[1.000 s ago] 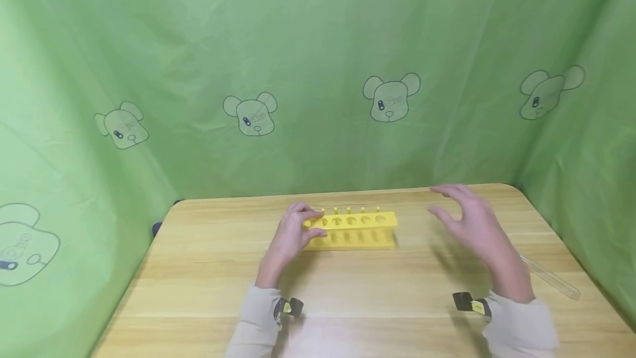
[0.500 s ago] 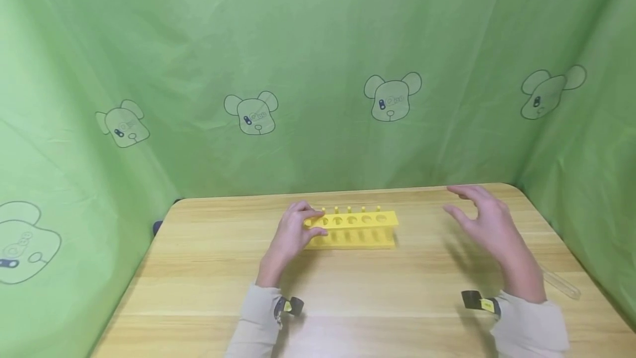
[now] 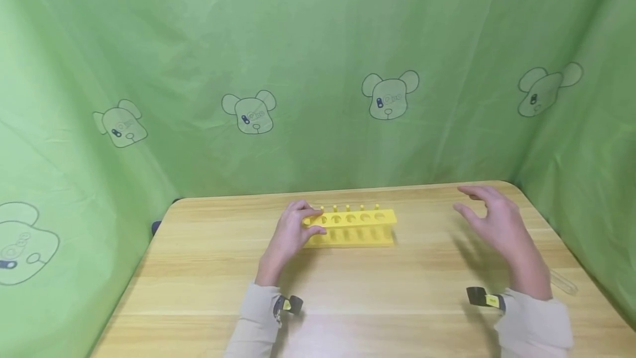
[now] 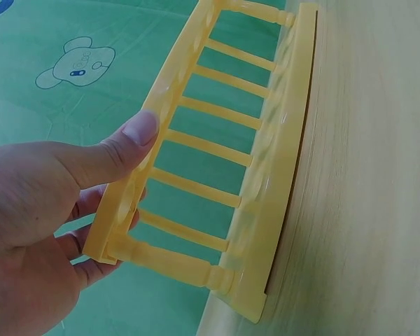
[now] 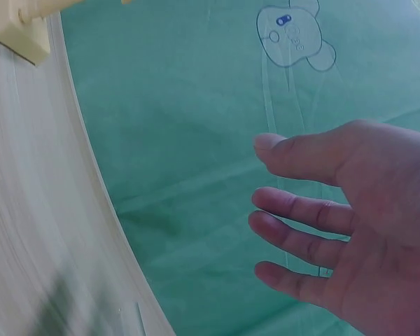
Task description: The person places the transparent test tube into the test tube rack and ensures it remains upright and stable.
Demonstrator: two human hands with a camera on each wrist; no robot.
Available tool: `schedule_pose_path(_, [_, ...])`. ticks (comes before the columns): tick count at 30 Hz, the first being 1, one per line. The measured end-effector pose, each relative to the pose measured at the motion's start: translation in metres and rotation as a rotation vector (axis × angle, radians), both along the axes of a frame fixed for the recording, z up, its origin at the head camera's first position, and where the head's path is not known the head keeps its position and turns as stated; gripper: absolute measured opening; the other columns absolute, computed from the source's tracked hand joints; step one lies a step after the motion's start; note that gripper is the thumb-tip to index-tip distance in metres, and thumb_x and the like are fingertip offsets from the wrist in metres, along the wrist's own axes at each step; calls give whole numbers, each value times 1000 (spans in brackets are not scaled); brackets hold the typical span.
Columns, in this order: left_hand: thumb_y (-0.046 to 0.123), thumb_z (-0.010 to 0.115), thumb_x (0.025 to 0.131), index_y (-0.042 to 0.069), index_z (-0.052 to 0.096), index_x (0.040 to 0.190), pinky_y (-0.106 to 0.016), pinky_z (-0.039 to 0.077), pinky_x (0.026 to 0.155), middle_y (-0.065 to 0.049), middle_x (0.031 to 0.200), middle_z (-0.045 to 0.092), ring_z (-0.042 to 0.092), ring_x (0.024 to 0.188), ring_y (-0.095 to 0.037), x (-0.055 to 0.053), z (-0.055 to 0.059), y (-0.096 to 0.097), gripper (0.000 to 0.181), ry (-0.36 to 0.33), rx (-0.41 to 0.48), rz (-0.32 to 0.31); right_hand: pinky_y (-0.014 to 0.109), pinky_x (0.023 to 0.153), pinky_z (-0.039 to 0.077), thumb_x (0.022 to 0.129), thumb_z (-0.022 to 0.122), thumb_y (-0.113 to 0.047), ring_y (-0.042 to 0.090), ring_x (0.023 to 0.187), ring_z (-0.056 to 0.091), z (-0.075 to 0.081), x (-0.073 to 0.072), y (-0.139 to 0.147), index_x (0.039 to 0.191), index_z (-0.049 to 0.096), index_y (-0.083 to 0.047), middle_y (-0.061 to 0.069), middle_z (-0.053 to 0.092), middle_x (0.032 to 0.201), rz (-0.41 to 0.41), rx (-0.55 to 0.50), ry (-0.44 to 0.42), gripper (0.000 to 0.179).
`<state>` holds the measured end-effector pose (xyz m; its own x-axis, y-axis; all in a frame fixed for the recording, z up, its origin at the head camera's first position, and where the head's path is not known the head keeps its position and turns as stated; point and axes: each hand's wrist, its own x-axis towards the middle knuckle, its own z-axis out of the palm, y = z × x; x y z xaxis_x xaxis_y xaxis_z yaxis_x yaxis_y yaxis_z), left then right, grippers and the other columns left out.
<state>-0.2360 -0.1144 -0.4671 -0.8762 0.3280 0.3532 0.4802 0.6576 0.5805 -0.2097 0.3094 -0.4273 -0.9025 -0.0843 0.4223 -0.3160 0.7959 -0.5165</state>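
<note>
Yellow at lower centre, the test-tube rack (image 3: 350, 224) seemed steadiest with my left hand (image 3: 289, 230) pinching it, my right hand (image 3: 499, 224) loosely spread.
</note>
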Motion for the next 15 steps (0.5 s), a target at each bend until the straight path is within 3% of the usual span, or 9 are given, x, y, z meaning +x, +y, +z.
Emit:
schedule_pose_path(5, [18, 90, 77, 4, 75, 118, -39, 53, 90, -10, 104, 67, 60, 100, -29, -1, -1, 0, 45, -13, 12, -5, 67, 87, 42, 95, 74, -11, 49, 112, 55, -4, 0, 8, 131, 62, 5, 31, 60, 126, -15, 5, 10, 41])
schedule_pose_path(15, [21, 88, 78, 3, 75, 118, -38, 53, 86, -13, 103, 67, 61, 99, -33, -1, 0, -1, 46, -11, 18, -17, 69, 91, 39, 95, 74, -9, 49, 111, 55, -10, -1, 16, 130, 61, 7, 32, 60, 123, -33, 2, -6, 41])
